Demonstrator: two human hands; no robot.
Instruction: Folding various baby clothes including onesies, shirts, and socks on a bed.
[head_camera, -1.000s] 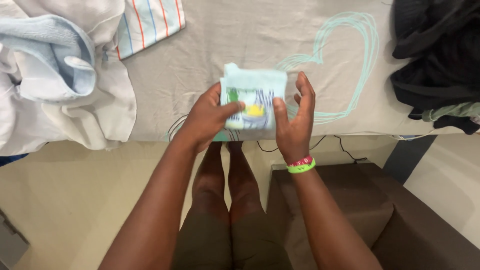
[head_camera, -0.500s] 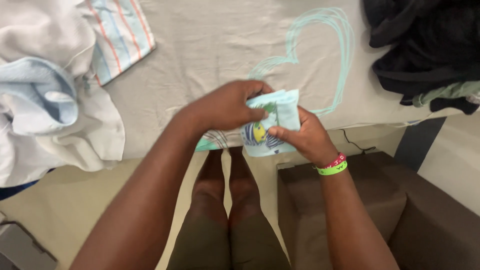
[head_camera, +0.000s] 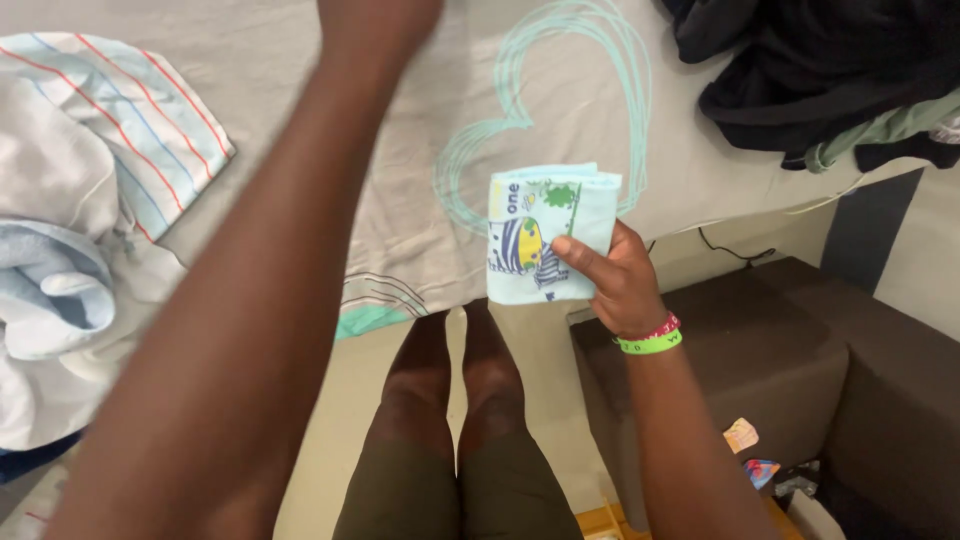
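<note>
Holding the folded printed cloth (head_camera: 545, 240) pinched in the right hand (head_camera: 615, 275) above the bed (head_camera: 400, 150), the person is stretching the left hand (head_camera: 375, 20) forward, its grip cut off from view.

Bed sheet, grey with a teal heart outline (head_camera: 420, 90): the open stretch is the centre, from the near edge to the far side. Left side blocked by a heap of white and pale blue laundry (head_camera: 60, 270) with a striped cloth (head_camera: 130, 110) on top. Far right corner blocked by a pile of black clothes (head_camera: 830, 70) with a green garment at its near edge. Left arm crosses the centre-left diagonally, left hand (head_camera: 380, 15) at the far edge. Right hand (head_camera: 620, 275) holds a folded pale blue printed cloth (head_camera: 545, 235) over the near bed edge. A brown upholstered seat (head_camera: 760, 360) fills the near right; bare floor near left.
</note>
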